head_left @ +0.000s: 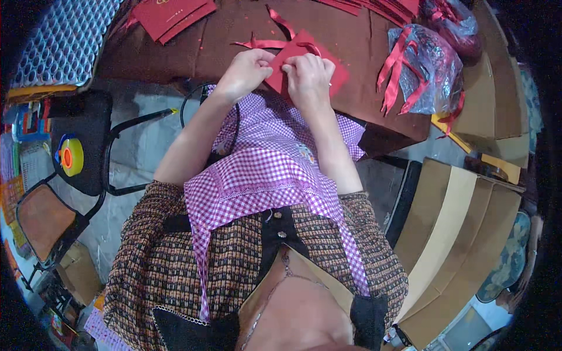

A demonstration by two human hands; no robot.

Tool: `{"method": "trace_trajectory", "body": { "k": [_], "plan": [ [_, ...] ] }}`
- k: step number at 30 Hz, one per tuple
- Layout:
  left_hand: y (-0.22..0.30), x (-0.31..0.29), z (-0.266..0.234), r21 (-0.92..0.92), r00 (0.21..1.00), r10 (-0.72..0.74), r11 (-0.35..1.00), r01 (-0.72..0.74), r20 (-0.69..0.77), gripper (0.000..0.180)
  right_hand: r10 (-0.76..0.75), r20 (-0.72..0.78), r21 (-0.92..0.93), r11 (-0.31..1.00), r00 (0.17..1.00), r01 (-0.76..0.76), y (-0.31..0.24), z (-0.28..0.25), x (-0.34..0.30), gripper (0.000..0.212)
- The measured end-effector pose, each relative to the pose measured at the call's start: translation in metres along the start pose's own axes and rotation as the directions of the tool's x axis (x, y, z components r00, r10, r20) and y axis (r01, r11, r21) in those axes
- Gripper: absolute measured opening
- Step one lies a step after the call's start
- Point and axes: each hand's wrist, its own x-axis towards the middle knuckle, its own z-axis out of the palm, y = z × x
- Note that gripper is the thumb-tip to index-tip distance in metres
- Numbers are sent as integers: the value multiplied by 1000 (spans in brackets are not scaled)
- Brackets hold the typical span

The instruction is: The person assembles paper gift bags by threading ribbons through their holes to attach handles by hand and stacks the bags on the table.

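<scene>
- the left hand (246, 73) is closed in a grip on the left edge of a red paper piece (336, 73), fingertips pinching it.
- the right hand (308, 76) is closed on the same red paper piece, thumb and fingers pressed on its middle, touching the left hand.
- the red paper piece lies at the near edge of the dark brown surface (187, 52), at 12 o'clock from the person's checked apron (263, 169).
- a red ribbon strip (281, 23) curls just beyond the hands, at 12 o'clock.
- a clear bag of red ribbons (424, 67) sits at 3 o'clock from the hands, well apart.
- red folded cards (170, 16) lie at 10 o'clock.
- a yellow tape dispenser (70, 157) rests on a black chair (88, 123) at 8 o'clock.
</scene>
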Motion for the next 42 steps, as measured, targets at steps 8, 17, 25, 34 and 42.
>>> {"method": "trace_trajectory", "body": {
  "k": [8,17,25,34,42],
  "plan": [
    [-5,1,-1,-15,1000,-8,1000,8,11,30,-15,10,5,1000,1000,15,-8,-2,1,14],
    [-5,1,-1,3,1000,19,1000,-19,19,29,31,38,-18,999,999,-30,-12,-7,4,12],
    [0,-4,5,37,999,51,998,-51,-11,28,39,55,-35,999,998,-37,-17,-13,5,14],
    [10,-12,13,-139,997,-29,990,19,-69,32,61,-28,30,998,998,-60,-16,-14,1,11],
    [2,-9,15,-94,996,-16,996,8,-91,33,3,-18,-22,1000,1000,-3,-17,-14,3,11]
  ]
}}
